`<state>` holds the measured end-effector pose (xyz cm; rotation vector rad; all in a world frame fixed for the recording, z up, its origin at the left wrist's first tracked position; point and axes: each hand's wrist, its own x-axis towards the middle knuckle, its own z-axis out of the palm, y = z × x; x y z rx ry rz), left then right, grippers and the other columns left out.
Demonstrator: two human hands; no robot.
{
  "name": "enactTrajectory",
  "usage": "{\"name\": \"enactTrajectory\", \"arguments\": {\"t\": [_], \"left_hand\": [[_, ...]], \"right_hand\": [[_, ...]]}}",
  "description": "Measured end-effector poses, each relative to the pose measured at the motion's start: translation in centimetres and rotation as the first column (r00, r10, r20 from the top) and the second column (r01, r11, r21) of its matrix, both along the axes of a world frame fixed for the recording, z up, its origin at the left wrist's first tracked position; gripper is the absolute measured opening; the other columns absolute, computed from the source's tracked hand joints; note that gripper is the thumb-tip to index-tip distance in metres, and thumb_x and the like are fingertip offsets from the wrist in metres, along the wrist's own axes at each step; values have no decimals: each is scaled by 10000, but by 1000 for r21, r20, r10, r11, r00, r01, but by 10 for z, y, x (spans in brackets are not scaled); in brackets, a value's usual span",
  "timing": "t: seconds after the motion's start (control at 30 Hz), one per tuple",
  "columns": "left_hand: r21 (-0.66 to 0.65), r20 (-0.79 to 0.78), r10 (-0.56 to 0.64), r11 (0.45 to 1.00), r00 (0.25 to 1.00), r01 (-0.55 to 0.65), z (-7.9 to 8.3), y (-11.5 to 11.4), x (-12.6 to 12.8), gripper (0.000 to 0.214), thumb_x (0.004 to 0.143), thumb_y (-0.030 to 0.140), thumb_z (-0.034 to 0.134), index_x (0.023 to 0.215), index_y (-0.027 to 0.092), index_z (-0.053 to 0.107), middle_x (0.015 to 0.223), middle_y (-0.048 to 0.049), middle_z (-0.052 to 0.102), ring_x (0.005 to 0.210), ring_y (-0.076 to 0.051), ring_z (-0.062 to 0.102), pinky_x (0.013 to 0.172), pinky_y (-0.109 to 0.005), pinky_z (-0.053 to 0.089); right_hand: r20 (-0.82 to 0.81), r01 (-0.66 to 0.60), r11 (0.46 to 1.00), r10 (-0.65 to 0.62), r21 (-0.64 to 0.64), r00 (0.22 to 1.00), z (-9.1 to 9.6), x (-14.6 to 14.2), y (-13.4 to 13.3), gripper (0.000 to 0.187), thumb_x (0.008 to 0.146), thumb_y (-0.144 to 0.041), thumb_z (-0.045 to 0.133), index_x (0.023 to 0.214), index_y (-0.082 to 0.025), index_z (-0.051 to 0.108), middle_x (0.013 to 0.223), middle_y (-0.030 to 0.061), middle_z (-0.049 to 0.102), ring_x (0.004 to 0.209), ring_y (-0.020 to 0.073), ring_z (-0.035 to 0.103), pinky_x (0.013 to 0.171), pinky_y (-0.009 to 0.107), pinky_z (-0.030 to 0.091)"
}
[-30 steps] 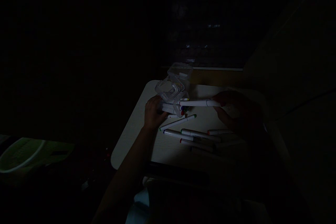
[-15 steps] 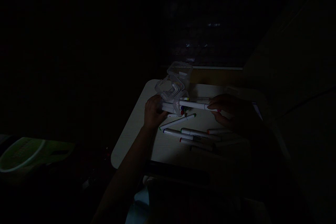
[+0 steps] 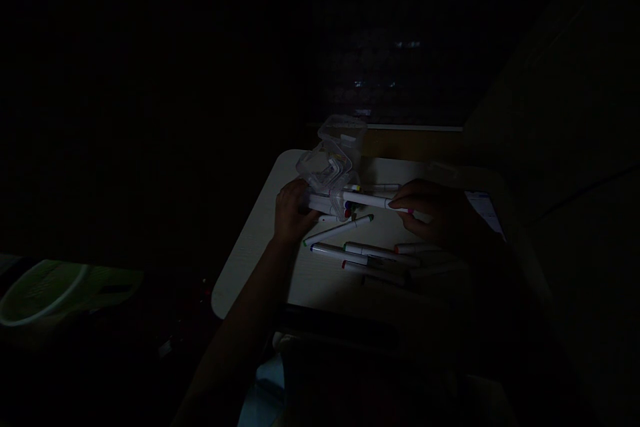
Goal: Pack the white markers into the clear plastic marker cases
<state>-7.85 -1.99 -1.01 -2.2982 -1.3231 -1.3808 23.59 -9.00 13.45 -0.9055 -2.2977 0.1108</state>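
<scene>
In dim light, my left hand (image 3: 293, 210) is closed round the left end of a clear plastic case (image 3: 320, 202) lying on its side, with several markers inside. Blue, red and yellow ends show at its opening on the right. My right hand (image 3: 423, 210) pinches a white marker (image 3: 367, 200) near its pink end; the marker's other end is at the case's mouth. Just below lie a green-ended marker (image 3: 337, 231), a blue-ended marker (image 3: 337, 254) and a red-ended marker (image 3: 373, 273). An orange-ended marker (image 3: 413, 249) sits under my right hand.
The pale table (image 3: 250, 260) has rounded corners. Behind the case stand an open clear plastic lid (image 3: 325, 167) and another clear container (image 3: 345, 128). A lit sheet or screen (image 3: 485, 210) lies beyond my right wrist. A green basket-like thing (image 3: 50, 290) is at lower left.
My right hand has shifted slightly left with the pink-ended marker, towards the case. The lit sheet or screen beside my right wrist shows more. My left hand stays on the case.
</scene>
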Motion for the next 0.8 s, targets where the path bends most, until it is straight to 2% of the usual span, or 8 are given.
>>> {"name": "enactTrajectory", "arguments": {"t": [0.1, 0.23, 0.4, 0.6, 0.8], "left_hand": [[-20, -20, 12, 1000, 1000, -12, 1, 0, 0, 634, 748, 512, 684, 1278, 220, 494, 1266, -125, 600, 1190, -299, 560, 980, -465, 456], [-1, -37, 10, 1000, 999, -10, 1, 1, 1, 613, 752, 519, 679, 1261, 228, 501, 1251, -116, 609, 1179, -292, 567, 969, -460, 464], [0, -30, 22, 1000, 999, -22, -1, 2, 0, 643, 740, 550, 687, 1263, 225, 500, 1247, -121, 608, 1171, -298, 572, 967, -465, 465], [15, -12, -13, 1000, 1000, 14, -2, 2, 1, 665, 745, 537, 696, 1297, 234, 485, 1266, -118, 600, 1188, -292, 564, 976, -457, 461], [24, 1, -25, 999, 1000, 25, 0, 1, 1, 664, 737, 501, 717, 1300, 236, 486, 1273, -117, 599, 1191, -294, 561, 980, -468, 460]], "right_hand": [[36, -2, 1000, 2, 2, 999, -2, -4, 2, 205, 826, -97, 557, 910, -180, 724, 897, 42, 702, 770, 139, 665, 657, 245, 528], [34, -7, 1000, 7, -13, 999, -10, -11, 6, 205, 819, -98, 569, 911, -170, 739, 859, 47, 689, 754, 141, 652, 664, 245, 513], [41, 23, 995, -19, -100, 999, -18, -15, 11, 242, 794, -94, 569, 920, -193, 751, 854, 42, 676, 760, 146, 635, 685, 257, 501], [22, 26, 986, -23, -167, 999, -22, -19, 12, 223, 789, -85, 572, 907, -154, 748, 846, 56, 673, 744, 145, 631, 674, 257, 498], [-24, -20, 993, 17, -112, 1000, -26, -23, 10, 214, 848, -114, 551, 966, -145, 727, 911, 72, 674, 784, 150, 639, 693, 263, 510]]}}
